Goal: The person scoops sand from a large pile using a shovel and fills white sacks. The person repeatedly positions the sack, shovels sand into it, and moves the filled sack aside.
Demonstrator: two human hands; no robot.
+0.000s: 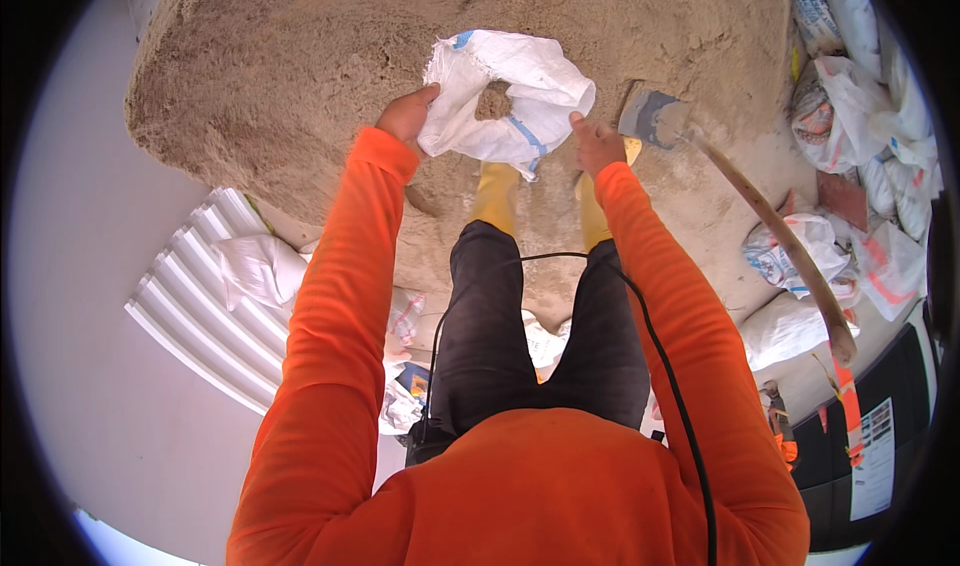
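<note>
A white woven plastic sack (460,96) with blue stripes is held up with its mouth spread into a ring, sand showing through the middle. My left hand (405,114) grips its left edge, thumb on the rim. My right hand (598,144) pinches its right edge. Just to the right of the sack, a shovel blade (648,116) lies on the sand (260,76), its wooden handle (760,206) running toward the lower right. My yellow boots (495,198) stand on the sand beneath the sack.
Piled sacks (840,116) lie along the right side. White corrugated sheets (200,286) and a white sack (255,266) are at the lower left. A black cable (540,255) loops across my legs. A dark surface with a paper sheet (870,466) is at the lower right.
</note>
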